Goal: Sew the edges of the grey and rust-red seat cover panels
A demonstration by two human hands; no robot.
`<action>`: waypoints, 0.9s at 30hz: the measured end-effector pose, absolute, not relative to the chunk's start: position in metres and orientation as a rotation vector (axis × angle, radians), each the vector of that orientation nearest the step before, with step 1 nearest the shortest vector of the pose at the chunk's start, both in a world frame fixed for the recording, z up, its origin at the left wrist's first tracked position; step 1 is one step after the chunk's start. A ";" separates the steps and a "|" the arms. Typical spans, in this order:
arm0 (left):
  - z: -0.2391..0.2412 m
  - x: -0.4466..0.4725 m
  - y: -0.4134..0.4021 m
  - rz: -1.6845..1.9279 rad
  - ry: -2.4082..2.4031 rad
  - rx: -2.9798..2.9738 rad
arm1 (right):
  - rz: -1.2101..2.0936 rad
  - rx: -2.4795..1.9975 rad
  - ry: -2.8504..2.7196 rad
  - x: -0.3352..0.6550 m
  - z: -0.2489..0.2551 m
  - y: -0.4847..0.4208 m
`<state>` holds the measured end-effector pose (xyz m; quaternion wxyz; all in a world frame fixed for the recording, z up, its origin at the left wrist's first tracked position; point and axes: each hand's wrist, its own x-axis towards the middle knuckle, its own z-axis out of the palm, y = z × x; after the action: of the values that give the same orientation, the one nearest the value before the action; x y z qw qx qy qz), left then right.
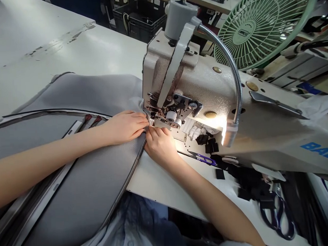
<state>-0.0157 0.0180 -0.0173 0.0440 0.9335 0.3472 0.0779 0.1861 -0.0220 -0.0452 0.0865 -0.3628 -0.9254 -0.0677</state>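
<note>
grey cloth [101,179] spreads left of the machine [216,85], reaching its head. left hand [125,127]: palm down on the cloth, fingers together. right hand [161,144]: fingers bent, just beside the left. whether either grips, i cannot tell from here. purple snips [199,156] lie farther right.

small lamp [230,134] glaring white, pale sheen across the table [115,54], deep shadow beneath it, stretched edges

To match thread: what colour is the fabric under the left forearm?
The fabric is grey, seen best in the head view.
</note>
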 end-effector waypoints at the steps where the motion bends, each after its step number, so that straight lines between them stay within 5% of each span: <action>1: -0.018 -0.016 0.020 0.246 1.062 2.851 | -0.185 -1.088 -2.759 0.186 -0.045 -0.020; 27: -0.018 -0.028 0.056 0.280 0.877 2.861 | -0.274 -1.270 -2.541 0.172 -0.062 -0.019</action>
<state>-0.0280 0.0557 -0.0179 0.0680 0.9498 0.2910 0.0929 0.1715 -0.0186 -0.0617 0.1433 -0.4402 -0.8812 -0.0952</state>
